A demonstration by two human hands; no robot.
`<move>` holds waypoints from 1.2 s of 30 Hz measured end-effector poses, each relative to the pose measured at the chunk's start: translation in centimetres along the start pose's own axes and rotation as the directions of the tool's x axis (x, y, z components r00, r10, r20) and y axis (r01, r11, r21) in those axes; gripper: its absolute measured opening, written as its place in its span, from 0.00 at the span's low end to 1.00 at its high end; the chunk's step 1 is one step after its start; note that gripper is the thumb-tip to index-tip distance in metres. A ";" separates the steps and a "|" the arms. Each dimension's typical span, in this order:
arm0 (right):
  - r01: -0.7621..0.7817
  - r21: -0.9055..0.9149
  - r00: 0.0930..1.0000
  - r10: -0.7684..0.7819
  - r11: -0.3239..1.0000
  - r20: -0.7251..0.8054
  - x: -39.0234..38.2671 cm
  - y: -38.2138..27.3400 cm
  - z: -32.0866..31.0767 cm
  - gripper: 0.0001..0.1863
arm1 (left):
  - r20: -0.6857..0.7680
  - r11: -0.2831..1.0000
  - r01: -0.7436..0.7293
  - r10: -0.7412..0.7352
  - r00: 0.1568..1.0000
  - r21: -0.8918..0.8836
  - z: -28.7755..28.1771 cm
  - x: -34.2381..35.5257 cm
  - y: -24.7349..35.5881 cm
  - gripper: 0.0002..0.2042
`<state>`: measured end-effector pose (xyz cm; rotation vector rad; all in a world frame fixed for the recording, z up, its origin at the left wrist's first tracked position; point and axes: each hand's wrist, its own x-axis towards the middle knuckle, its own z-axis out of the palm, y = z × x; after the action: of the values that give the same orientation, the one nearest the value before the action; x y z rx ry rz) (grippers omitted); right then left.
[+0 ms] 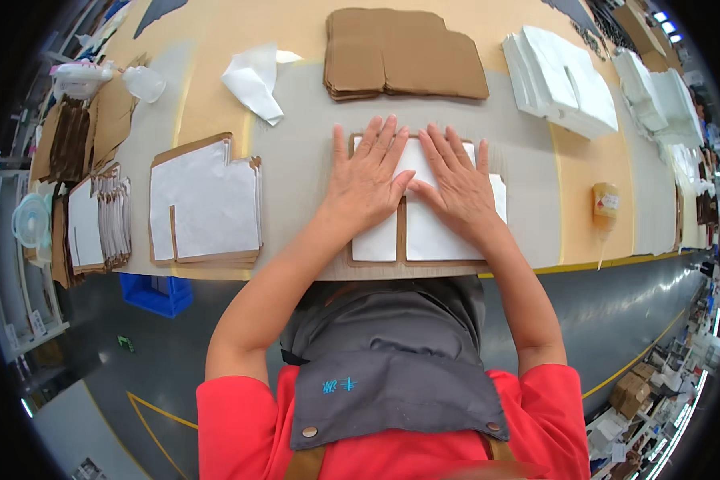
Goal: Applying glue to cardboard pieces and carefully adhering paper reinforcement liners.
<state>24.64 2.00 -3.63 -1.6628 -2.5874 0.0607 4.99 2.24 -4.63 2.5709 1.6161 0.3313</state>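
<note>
In the head view, both hands lie palm down on a flat white sheet (448, 246) backed by a brown piece (401, 248), at the near edge of the worktable (528, 180). The left hand (363, 186) has its little finger held apart and the other fingers closer together; the right hand (458, 188) is loosely spread — the thumbs converge, and I cannot tell whether they touch. The hands cover much of the sheet's upper part.

Beyond them sits a brown stack (404, 60), with a white stack (560, 84) to its right and a creased white scrap (252, 84) to its left. Left of the hands is a pile of white-faced brown pieces (208, 196); farther left, more pieces (86, 224) stand bunched, near a translucent container (143, 83). An amber bottle (605, 204) lies at right, and a blue crate (156, 294) is on the floor.

The sheet looks smooth and matte, its lower part split by a narrow slot showing brown, its right side stepped. The brown stack is layered, with one stepped corner.

The bottle bears a pale label, too small to read; the grey apron (400, 396) carries bright blue characters.
</note>
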 end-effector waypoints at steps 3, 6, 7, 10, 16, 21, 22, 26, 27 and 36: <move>-0.006 0.079 0.997 0.013 0.997 -0.080 0.0 0.9 -1.0 0.43 | -0.091 0.988 0.118 -0.127 0.988 -0.099 0.0 -0.7 -2.0 0.31; -0.009 0.134 0.958 0.047 0.991 -0.282 1.2 -0.5 -3.6 0.31 | -0.242 0.929 0.215 -0.293 0.925 -0.302 -1.0 -2.5 -3.8 0.31; 0.042 0.331 0.977 0.031 0.943 -0.211 1.9 -1.0 -3.7 0.24 | -0.288 0.880 0.200 -0.344 0.894 -0.432 -1.1 -3.1 -4.1 0.30; 0.204 0.525 0.954 -0.047 0.827 -0.296 4.8 -2.8 -2.3 0.06 | -0.321 0.765 0.172 -0.448 0.834 -0.621 -1.0 -3.4 -4.7 0.27; 0.369 0.181 0.927 -0.347 0.912 -0.142 7.4 -3.3 -1.6 0.04 | -0.307 0.687 0.176 -0.520 0.797 -0.705 -1.1 -3.2 -4.9 0.20; 0.460 0.023 0.888 -0.460 0.888 -0.003 8.5 -3.3 -2.0 0.06 | -0.311 0.685 0.182 -0.529 0.790 -0.705 -0.9 -3.6 -5.1 0.19; 0.493 -0.007 0.870 -0.493 0.870 0.016 8.7 -3.3 -2.0 0.07 | -0.311 0.691 0.183 -0.524 0.793 -0.699 -1.0 -3.7 -5.1 0.18; 0.564 0.054 0.821 -0.552 0.824 -0.145 8.5 -2.6 -1.6 0.08 | -0.303 0.692 0.186 -0.520 0.799 -0.697 -1.1 -3.7 -5.0 0.18; 0.565 0.073 0.815 -0.542 0.822 -0.204 8.4 -2.4 -1.3 0.08 | -0.297 0.689 0.193 -0.526 0.797 -0.699 -1.1 -3.6 -4.9 0.18; 0.616 0.125 0.764 -0.551 0.778 -0.336 7.9 -1.2 -1.1 0.12 | -0.280 0.737 0.167 -0.443 0.852 -0.655 -1.3 -3.6 -4.8 0.16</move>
<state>20.32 8.69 -2.15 -0.6634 -2.6192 0.0769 -1.03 1.05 -4.75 1.7651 1.6503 1.2233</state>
